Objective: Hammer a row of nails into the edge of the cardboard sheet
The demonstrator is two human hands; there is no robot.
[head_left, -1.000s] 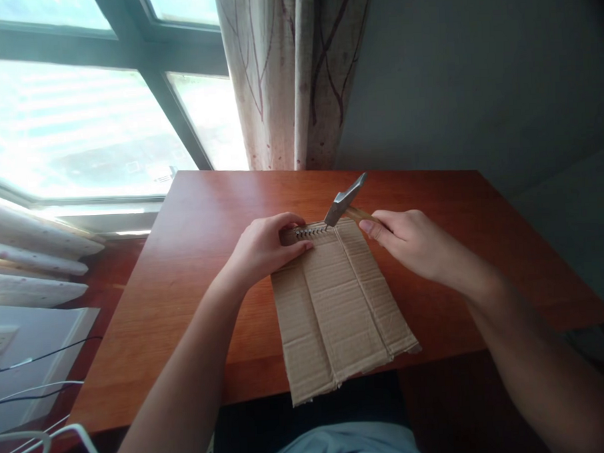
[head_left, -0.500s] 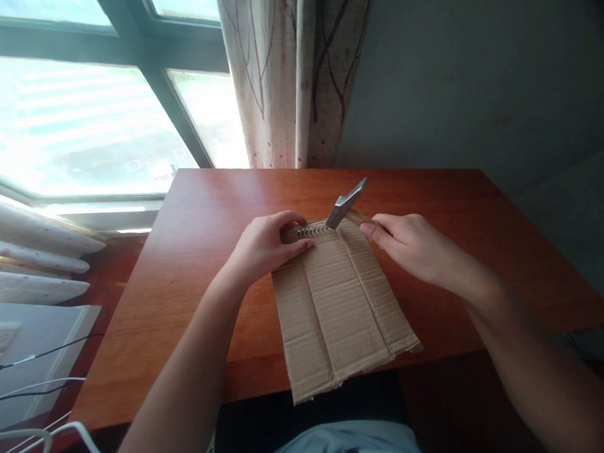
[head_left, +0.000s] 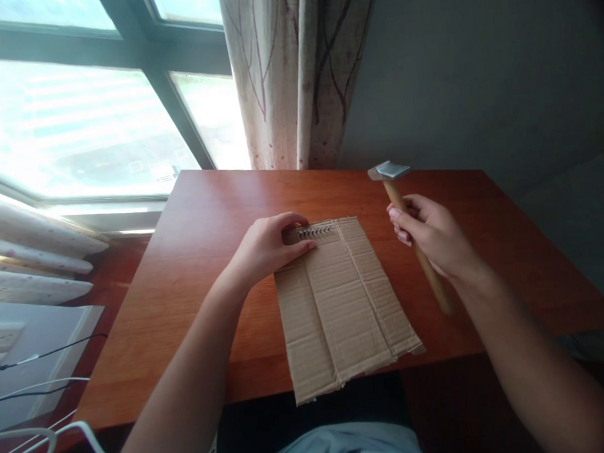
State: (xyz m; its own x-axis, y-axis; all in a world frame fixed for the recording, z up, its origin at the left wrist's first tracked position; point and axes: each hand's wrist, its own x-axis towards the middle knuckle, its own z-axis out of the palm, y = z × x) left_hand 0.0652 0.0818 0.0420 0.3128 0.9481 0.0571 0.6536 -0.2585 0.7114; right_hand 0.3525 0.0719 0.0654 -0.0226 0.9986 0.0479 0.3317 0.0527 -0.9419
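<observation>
A brown piece of corrugated cardboard (head_left: 340, 298) lies on the table, its near end sticking out past the front edge. Close to its far edge runs a row of several small metal nails (head_left: 315, 232). My left hand (head_left: 277, 246) grips the cardboard's far left corner, thumb and fingers on either side of the row's left end. What lies between those fingers is partly hidden. To the right of the cardboard, my right hand (head_left: 427, 231) is wrapped round the wooden handle of a hammer (head_left: 437, 287). The metal head is raised above the table, apart from the nails.
The reddish-brown wooden table (head_left: 195, 304) ends at a patterned curtain (head_left: 276, 87) and a bright window (head_left: 87, 129). White and black cables (head_left: 45, 431) hang at the lower left, below a wall socket (head_left: 4, 336). A grey wall (head_left: 476, 78) stands at the right.
My right hand has lifted the hammer off the nail row and moved it right; its head has turned and now points away from me. My left hand and the cardboard have stayed in place.
</observation>
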